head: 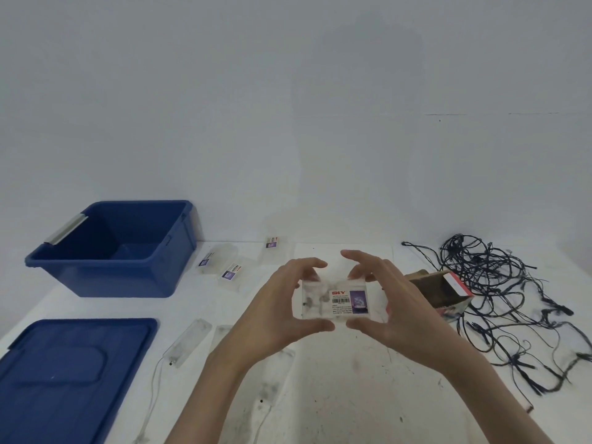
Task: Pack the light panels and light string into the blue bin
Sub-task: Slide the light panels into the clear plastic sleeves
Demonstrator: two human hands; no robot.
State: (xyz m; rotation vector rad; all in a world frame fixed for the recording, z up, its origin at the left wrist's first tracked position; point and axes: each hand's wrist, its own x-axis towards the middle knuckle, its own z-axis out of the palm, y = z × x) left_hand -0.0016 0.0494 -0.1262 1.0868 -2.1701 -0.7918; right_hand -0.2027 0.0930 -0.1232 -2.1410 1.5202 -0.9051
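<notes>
Step in hand: picking up and squaring one clear light panel (333, 303) before it goes into the bin; judged from the panel being lifted above the tabletop (336, 379) and held level in front of the person.
Left hand (282, 302): curled round the panel's left edge, fingers on the top corner and thumb under the bottom edge, closed on it.
Right hand (384, 302): mirrors it on the right edge, fingers on top and thumb beneath, also gripping the panel.
Panel in hold: clear plastic with a printed label facing up, clear of the tabletop, roughly mid-scene.
Blue bin (112, 248): open and apparently empty, standing at the far left, well apart from the hands.
Lid (73, 376): lying flat at the near left, off the bin.
Other panels: several more lie on the tabletop, some labelled ones (232, 272) just right of the bin, some plain ones (189, 342) nearer the person, with thin wires trailing.
Light string (499, 302): a loose black tangle at the right, untouched, beside an open cardboard box (443, 291).
Progress: early, since nothing shows inside the bin.
Next move calls for: carrying the panel left over the bin's rim and laying it flat on the floor of the bin, leaving room for the rest.
</notes>
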